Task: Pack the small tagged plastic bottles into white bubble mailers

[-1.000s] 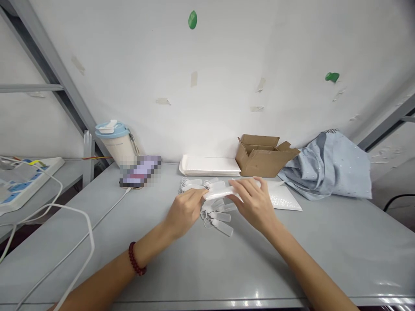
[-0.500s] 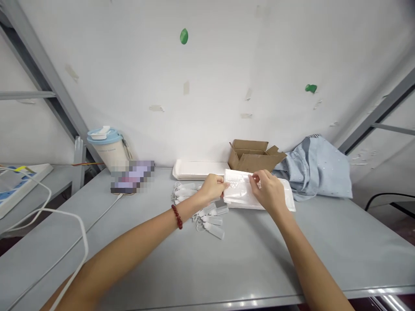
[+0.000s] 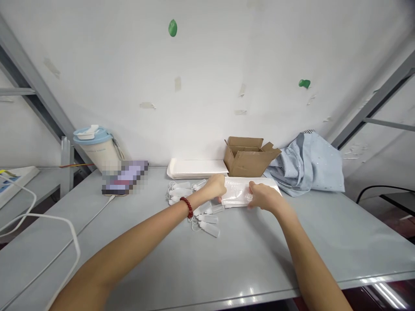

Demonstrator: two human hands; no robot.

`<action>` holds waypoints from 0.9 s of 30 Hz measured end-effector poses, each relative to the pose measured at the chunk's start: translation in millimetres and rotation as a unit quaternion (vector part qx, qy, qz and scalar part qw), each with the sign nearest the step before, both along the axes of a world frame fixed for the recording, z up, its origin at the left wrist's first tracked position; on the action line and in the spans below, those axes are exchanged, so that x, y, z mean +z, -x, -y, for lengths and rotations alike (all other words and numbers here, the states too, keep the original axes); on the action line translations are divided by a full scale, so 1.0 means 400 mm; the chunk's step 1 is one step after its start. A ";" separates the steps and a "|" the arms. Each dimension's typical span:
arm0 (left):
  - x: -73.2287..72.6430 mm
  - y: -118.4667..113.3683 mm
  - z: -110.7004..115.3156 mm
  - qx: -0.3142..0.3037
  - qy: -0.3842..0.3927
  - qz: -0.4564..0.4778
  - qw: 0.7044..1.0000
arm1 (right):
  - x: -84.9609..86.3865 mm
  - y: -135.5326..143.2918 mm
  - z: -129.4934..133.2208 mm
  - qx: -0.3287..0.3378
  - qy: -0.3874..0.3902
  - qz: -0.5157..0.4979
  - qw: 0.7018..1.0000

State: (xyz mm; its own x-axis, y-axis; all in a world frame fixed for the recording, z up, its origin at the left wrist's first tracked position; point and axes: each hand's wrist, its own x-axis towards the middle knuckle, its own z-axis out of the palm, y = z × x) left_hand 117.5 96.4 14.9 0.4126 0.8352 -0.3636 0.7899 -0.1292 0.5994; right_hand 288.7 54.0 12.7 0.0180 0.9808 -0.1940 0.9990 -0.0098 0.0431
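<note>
My left hand [image 3: 214, 188] is closed on the left end of a flat white mailer [image 3: 238, 193] with a shiny, wrinkled plastic face. At its right part, my right hand [image 3: 264, 196] grips the same mailer, thumb on the face and fingers around the lower edge, slightly blurred. The mailer is held just above the table, and its right end is partly covered by my right hand. Under and beside my left wrist lie several small translucent plastic bottles [image 3: 209, 229] with white cords. A stack of flat white mailers [image 3: 197, 167] rests behind them.
An open cardboard box [image 3: 251, 162] stands behind the mailer, with light blue fabric [image 3: 311, 166] to its right. At the left are a phone [image 3: 125, 178] on a white cable and a lidded cup [image 3: 100, 151]. The grey table [image 3: 233, 263] meets a white wall [image 3: 207, 65].
My right hand has gone from pinching near the mailer's upper edge to gripping it lower down. The mailer has tilted and dropped a little. The whole view has shifted slightly.
</note>
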 end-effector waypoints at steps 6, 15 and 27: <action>-0.004 0.005 -0.007 -0.008 -0.086 -0.037 0.996 | 0.000 0.003 0.003 0.007 -0.023 0.037 0.999; 0.008 0.168 -0.086 0.010 -0.325 -0.112 0.939 | 0.013 0.004 0.013 0.016 -0.037 0.015 0.999; -0.030 0.207 -0.125 -0.055 -0.392 -0.199 0.896 | 0.008 0.040 0.016 0.046 -0.080 0.018 0.996</action>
State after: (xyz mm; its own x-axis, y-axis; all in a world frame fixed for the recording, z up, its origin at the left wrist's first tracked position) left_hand 34.9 146.3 2.9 0.4762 0.8605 0.1809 0.8776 -0.4779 -0.0369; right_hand 272.7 47.6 15.7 -0.0697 0.9970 -0.0350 0.9939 0.0724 0.0834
